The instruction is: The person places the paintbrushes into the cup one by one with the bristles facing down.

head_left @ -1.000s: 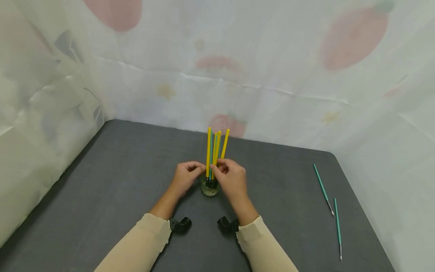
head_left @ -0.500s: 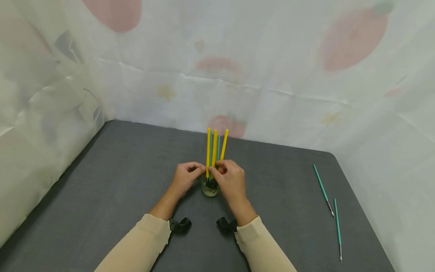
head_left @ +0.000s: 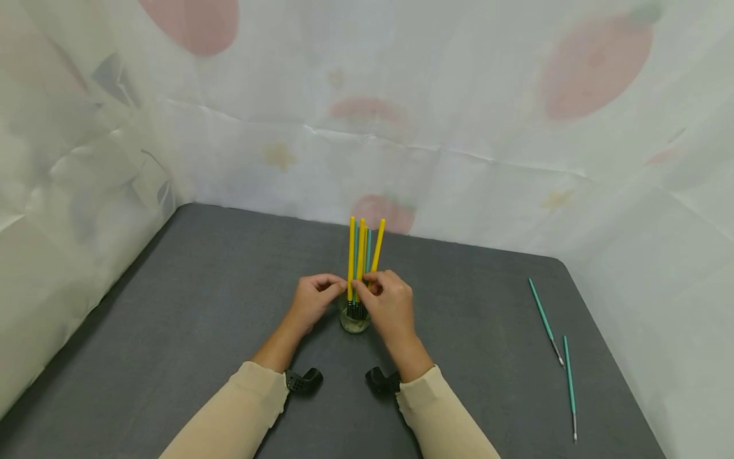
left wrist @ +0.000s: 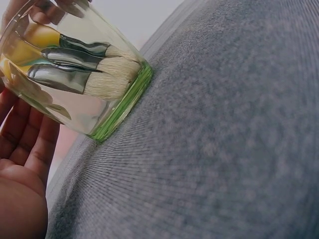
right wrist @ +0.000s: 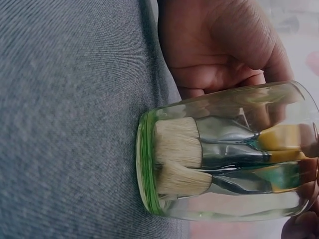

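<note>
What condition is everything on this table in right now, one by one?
Glass cup: upright on the table, holding brushes.
Brushes in the cup: standing bristles down, handles up.
Two teal brushes: lying flat, loose, untouched.
Left hand: fingers curled beside the handles.
Right hand: pinching the handles.

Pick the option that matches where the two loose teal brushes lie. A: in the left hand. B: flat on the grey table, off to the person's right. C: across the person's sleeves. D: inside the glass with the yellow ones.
B: both teal brushes lie flat on the grey table, well right of the glass and both hands.
</note>
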